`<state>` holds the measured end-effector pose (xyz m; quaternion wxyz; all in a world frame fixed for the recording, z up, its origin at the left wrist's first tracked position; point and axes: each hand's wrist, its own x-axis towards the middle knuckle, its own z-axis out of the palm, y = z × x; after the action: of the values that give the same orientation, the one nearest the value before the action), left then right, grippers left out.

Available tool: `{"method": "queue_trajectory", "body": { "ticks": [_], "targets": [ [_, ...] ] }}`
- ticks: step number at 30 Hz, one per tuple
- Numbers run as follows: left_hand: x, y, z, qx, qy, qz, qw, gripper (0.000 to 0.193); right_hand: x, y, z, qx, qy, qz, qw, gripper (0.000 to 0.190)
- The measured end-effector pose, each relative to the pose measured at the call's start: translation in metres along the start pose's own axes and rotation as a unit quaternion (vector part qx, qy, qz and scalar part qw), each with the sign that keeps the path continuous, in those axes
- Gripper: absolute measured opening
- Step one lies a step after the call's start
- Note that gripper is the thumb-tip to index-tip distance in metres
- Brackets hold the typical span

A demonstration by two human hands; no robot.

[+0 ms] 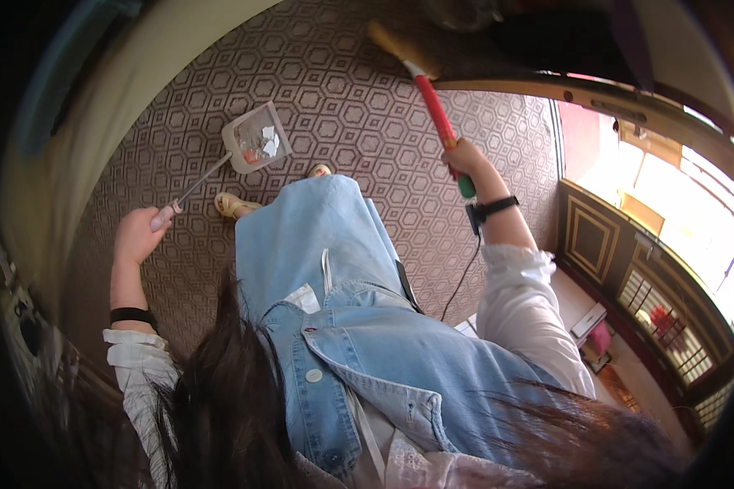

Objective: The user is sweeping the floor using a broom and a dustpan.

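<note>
My left hand (139,232) is closed around the pink handle of a long-handled dustpan (240,160), whose pan rests at or just above the patterned floor (342,122). White scraps (270,142) and small orange and dark bits lie in the pan. On the other side, my right hand (468,160) grips a broom by its red handle (434,107), near the green end. The broom's yellowish bristles (404,50) point away from me, at the edge of a dark area, and look blurred. The pan and the bristles are well apart.
A wooden-edged piece of furniture (501,87) stands beyond the broom. To the right are dark panelled cabinet doors (590,232) and bright windows. A black cable (463,278) hangs near my right forearm. My sandalled feet (235,206) are close to the dustpan. A pale curved surface (177,55) borders the floor at left.
</note>
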<state>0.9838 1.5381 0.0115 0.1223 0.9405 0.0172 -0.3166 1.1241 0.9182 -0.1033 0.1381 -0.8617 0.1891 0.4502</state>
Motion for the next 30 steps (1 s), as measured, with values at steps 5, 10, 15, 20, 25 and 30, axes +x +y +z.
{"method": "queue_trajectory", "body": {
  "ticks": [5,10,15,20,25,30],
  "targets": [
    [-0.026,-0.042,0.005,-0.049,-0.005,-0.092,0.995,0.028,0.045,-0.067,0.019,-0.007,0.015,0.035,0.999,0.029],
    [-0.026,-0.079,0.021,-0.046,0.002,-0.091,0.995,0.029,0.041,-0.091,0.095,-0.094,-0.085,0.03,0.992,0.032],
    [-0.021,-0.102,0.007,-0.076,-0.009,-0.13,0.989,0.024,-0.047,-0.117,0.195,-0.039,-0.092,0.036,0.994,0.031],
    [-0.002,-0.112,0.006,-0.053,0.044,-0.071,0.995,0.025,-0.072,-0.086,0.198,0.056,-0.305,-0.045,0.95,0.029],
    [-0.004,-0.116,0.001,-0.042,0.047,-0.056,0.996,0.025,-0.116,-0.068,0.053,0.197,-0.348,0.013,0.916,0.037],
    [-0.014,-0.122,0.008,-0.076,0.051,-0.066,0.994,0.025,-0.156,-0.093,0.006,0.098,-0.243,0.026,0.965,0.043]
  ]
}}
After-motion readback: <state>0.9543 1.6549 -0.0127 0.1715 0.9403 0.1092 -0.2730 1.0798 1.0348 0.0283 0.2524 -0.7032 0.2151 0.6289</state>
